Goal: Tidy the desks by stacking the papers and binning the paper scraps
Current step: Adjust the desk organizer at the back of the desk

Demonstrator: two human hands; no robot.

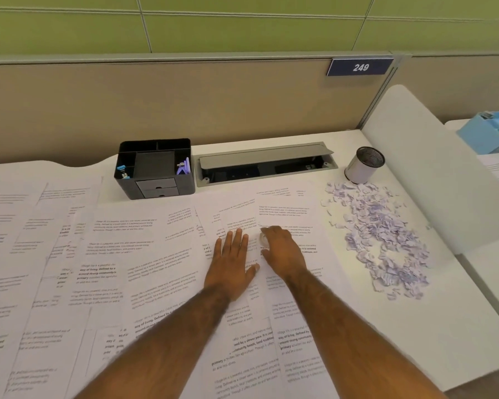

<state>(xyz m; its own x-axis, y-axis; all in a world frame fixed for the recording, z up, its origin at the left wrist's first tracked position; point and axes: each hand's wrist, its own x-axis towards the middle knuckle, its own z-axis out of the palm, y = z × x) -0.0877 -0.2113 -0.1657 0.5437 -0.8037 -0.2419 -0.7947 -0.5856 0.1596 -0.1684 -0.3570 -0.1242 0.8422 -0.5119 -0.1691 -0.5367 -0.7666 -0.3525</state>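
Your white desk (429, 341), backed by a beige partition (242, 105), carries overlapping printed papers (144, 254) from left to centre. The paper scraps (383, 234) are heaped at right, near a mesh cup (363, 165). Your left hand (234, 269) lies flat on the sheets, fingers spread. Your right hand (284, 254) curls onto them, grip unclear. Bare desk lies front-right.

1 head-worn, wide-angle view looks forward and steeply down across the desk (458, 312) from close above its near edge. The forearms enter from the bottom edge, and the left hand (232, 263) and right hand (283, 251) lie near centre. The partition (185, 105) and wall (242, 24) fill the top, their straight lines bowed.
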